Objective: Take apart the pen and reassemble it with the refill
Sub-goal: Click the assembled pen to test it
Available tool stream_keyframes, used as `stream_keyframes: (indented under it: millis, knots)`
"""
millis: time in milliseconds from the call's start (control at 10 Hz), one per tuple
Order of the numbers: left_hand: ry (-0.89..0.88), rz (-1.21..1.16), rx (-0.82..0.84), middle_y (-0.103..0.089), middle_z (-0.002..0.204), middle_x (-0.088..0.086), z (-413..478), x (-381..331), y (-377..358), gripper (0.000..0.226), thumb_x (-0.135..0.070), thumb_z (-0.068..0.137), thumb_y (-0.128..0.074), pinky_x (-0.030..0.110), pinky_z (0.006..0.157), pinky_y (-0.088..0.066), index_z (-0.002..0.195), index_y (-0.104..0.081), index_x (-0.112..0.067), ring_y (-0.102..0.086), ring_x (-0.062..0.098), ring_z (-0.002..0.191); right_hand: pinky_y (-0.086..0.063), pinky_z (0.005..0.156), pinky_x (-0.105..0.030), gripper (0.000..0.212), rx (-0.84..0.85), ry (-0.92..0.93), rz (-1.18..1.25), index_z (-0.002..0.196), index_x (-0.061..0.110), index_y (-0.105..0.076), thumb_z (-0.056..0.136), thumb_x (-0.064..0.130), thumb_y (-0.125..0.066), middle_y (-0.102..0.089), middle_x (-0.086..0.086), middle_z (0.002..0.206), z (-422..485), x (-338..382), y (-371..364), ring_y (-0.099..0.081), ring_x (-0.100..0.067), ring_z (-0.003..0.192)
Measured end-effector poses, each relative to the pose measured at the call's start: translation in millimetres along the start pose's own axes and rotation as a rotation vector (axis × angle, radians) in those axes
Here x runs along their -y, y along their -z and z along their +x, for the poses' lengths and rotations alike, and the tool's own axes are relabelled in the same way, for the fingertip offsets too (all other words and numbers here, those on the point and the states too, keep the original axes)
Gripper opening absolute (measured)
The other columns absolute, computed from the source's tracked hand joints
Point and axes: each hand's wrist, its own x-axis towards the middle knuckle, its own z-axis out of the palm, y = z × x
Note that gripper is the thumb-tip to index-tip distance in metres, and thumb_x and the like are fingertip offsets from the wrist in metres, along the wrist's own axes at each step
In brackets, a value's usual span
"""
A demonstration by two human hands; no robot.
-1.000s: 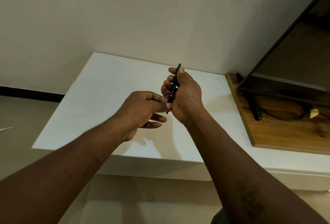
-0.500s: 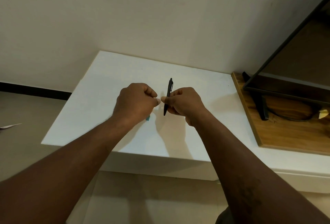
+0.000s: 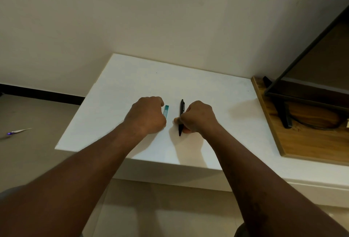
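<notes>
A black click pen (image 3: pixel 181 109) lies lengthwise on the white tabletop (image 3: pixel 122 85), clip end pointing away from me. My right hand (image 3: pixel 198 117) pinches its lower half between thumb and curled fingers, low against the table. A narrow teal refill case (image 3: pixel 166 111) rests on the table just left of the pen. My left hand (image 3: pixel 147 115) is curled into a fist over the case's near end and seems to hold it; the fingers are hidden under the hand. The two hands are a small gap apart.
A wooden board (image 3: pixel 302 142) sits on the ledge at the right and carries a dark-framed screen on a black stand (image 3: pixel 285 114) with a cable. On the floor at the left lies a small white and purple object (image 3: pixel 17 131). A wall rises behind the table.
Both hands have dropped from mid-air to the tabletop and moved apart. The pen went from upright in my right hand to lying on the table, and the teal case came into view.
</notes>
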Motion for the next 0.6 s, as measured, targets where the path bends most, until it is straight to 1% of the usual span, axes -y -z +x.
stream_keyframes:
  millis: [100, 200, 300, 400, 500, 600]
  knots:
    - [-0.003, 0.010, -0.001, -0.071, 0.132, 0.007, 0.9, -0.9, -0.1, 0.070, -0.027, 0.077, -0.088, 0.036, 0.095, -0.052, 0.141, -0.059, -0.021, -0.064, 0.028, 0.123, -0.062, 0.068, -0.028, 0.024, -0.003, -0.018, 0.004, 0.088, 0.013, -0.065, 0.083, 0.029, -0.082, -0.078, -0.008, 0.086, -2.0, -0.3, 1.8, -0.077, -0.021, 0.068]
    - [-0.003, 0.000, 0.000, -0.071, 0.131, 0.007, 1.3, -1.8, 0.4, 0.071, -0.029, 0.076, -0.089, 0.035, 0.093, -0.052, 0.140, -0.060, -0.021, -0.065, 0.028, 0.120, -0.056, 0.057, -0.024, 0.021, -0.016, -0.014, -0.016, 0.085, 0.014, -0.064, 0.084, 0.028, -0.079, -0.077, -0.007, 0.085, -2.2, 0.1, 1.8, -0.076, -0.018, 0.062]
    - [0.005, -0.002, 0.007, -0.072, 0.130, 0.006, -1.4, -1.9, 1.9, 0.072, -0.031, 0.075, -0.090, 0.034, 0.090, -0.050, 0.140, -0.060, -0.020, -0.065, 0.027, 0.119, -0.053, 0.056, -0.023, 0.023, -0.028, 0.008, -0.067, 0.085, 0.015, -0.062, 0.086, 0.032, -0.078, -0.077, -0.006, 0.085, -1.6, 1.4, 0.3, -0.074, -0.015, 0.059]
    - [0.003, -0.020, 0.014, -0.071, 0.133, 0.006, -2.1, -1.9, 3.9, 0.075, -0.035, 0.076, -0.090, 0.035, 0.092, -0.051, 0.142, -0.058, -0.021, -0.065, 0.027, 0.120, -0.051, 0.054, -0.023, 0.032, -0.019, 0.018, -0.068, 0.083, 0.016, -0.061, 0.087, 0.042, -0.080, -0.076, -0.004, 0.081, -0.6, 1.0, 1.6, -0.070, -0.012, 0.051]
    - [0.007, -0.021, 0.021, -0.070, 0.135, 0.006, -8.0, -3.4, 8.5, 0.077, -0.039, 0.075, -0.090, 0.037, 0.095, -0.056, 0.143, -0.057, -0.022, -0.067, 0.027, 0.116, -0.052, 0.052, -0.023, 0.043, -0.037, 0.010, -0.059, 0.080, 0.015, -0.060, 0.089, 0.054, -0.077, -0.075, -0.005, 0.077, -4.3, -1.6, 9.7, -0.069, -0.013, 0.046]
    - [0.011, -0.025, 0.017, -0.070, 0.136, 0.006, -10.1, -2.9, 13.5, 0.078, -0.039, 0.075, -0.090, 0.038, 0.095, -0.055, 0.144, -0.056, -0.022, -0.067, 0.027, 0.118, -0.061, 0.062, -0.030, 0.045, -0.064, 0.008, -0.066, 0.082, 0.013, -0.062, 0.090, 0.055, -0.074, -0.075, -0.006, 0.079, -5.7, -2.0, 15.8, -0.073, -0.018, 0.051]
